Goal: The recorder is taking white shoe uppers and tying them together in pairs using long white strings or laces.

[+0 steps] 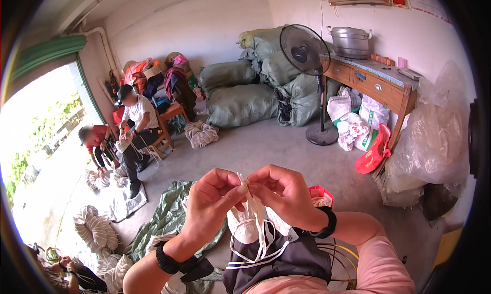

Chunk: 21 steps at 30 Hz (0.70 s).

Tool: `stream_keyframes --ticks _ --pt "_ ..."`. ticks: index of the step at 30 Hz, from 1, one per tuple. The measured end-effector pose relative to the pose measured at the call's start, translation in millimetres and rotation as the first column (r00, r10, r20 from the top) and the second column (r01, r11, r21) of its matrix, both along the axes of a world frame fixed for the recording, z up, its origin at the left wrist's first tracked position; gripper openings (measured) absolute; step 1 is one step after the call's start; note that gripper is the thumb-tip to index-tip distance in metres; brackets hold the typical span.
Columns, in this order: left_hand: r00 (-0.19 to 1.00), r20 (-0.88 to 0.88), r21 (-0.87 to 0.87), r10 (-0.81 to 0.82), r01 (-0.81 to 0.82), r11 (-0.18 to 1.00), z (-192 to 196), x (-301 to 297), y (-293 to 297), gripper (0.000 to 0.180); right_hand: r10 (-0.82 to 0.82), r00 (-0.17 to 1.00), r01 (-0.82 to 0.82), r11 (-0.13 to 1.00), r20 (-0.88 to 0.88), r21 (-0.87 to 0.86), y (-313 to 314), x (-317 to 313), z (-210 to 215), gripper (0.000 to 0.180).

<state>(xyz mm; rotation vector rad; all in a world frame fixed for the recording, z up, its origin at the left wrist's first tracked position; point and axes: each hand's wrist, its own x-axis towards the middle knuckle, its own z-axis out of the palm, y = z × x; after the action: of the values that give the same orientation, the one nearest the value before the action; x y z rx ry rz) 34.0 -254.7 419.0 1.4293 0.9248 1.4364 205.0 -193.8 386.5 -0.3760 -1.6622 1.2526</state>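
In front of my chest, my left hand (210, 198) and my right hand (287, 196) meet, thumb and fingertips of each pinched on a white cord (264, 239). A short end of it sticks up between the fingertips. Long loops hang below and lie across my lap over dark cloth (302, 255). Beneath the hands a whitish piece (244, 229) with a round mark shows in part; its kind I cannot make out. The fingers partly hide the spot where the strands come together. Each wrist wears a black band.
Bundles of white cord (94, 230) and a green sheet (163, 220) lie on the floor to the left. Two people sit by the doorway, another at lower left. Stuffed green sacks (240, 105), a standing fan (322, 105), a wooden table (376, 89) and plastic bags (429, 140) stand beyond.
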Motion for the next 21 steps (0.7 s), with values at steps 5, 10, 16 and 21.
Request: stream_keyframes --ticks 5,10,16,21 --pt "0.999 0.011 -0.009 -0.033 0.033 0.999 1.8 1.0 -1.0 0.012 -0.026 0.999 0.024 0.998 0.044 0.058 -2.1 3.2 3.1 0.014" --pt "0.999 0.019 -0.026 -0.026 0.027 0.999 2.1 2.2 -1.3 0.013 -0.027 0.999 0.023 0.997 0.044 0.072 -3.5 4.2 3.4 0.015" --pt "0.999 0.029 -0.038 -0.031 0.032 0.999 0.1 0.6 -0.2 0.012 -0.033 0.999 0.030 0.994 0.030 0.103 -4.4 4.7 5.1 0.016" --pt "0.998 0.055 -0.044 -0.040 0.042 0.998 -2.2 -1.5 -0.5 0.011 -0.059 0.996 0.049 0.987 0.062 0.153 -2.7 3.8 3.3 0.014"
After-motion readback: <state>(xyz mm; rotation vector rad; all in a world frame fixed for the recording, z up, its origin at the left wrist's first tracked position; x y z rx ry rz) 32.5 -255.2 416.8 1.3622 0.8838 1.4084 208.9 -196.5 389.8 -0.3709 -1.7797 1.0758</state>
